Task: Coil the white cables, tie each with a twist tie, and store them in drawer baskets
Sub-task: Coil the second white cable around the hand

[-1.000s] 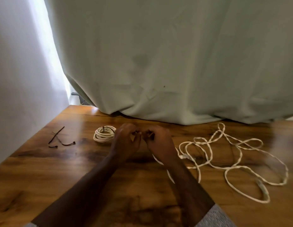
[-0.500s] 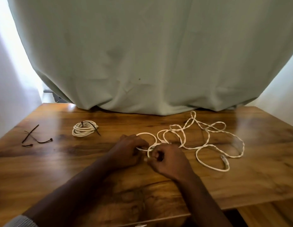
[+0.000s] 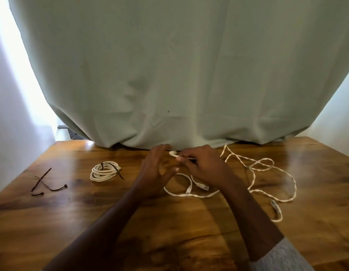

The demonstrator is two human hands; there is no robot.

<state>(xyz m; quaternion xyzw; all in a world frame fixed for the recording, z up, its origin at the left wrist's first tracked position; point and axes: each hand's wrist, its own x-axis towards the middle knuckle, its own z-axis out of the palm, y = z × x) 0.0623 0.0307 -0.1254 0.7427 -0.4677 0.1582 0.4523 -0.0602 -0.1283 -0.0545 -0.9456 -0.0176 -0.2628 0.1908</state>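
Both hands moved toward the curtain (image 3: 189, 75): right hand (image 3: 205, 167) pinches the loose cable (image 3: 253, 173), left hand (image 3: 156, 169) spread open.

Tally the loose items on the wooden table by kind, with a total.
Coiled, tied white cable: 1
Loose white cable, uncoiled, its end pinched by the right hand: 1
Spare dark twist ties: apparently 2, overlapping, so the count is uncertain
Total: about 4

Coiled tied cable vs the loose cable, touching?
Apart. The head view shows bare wooden table and the left hand between the coiled cable and the loose cable.
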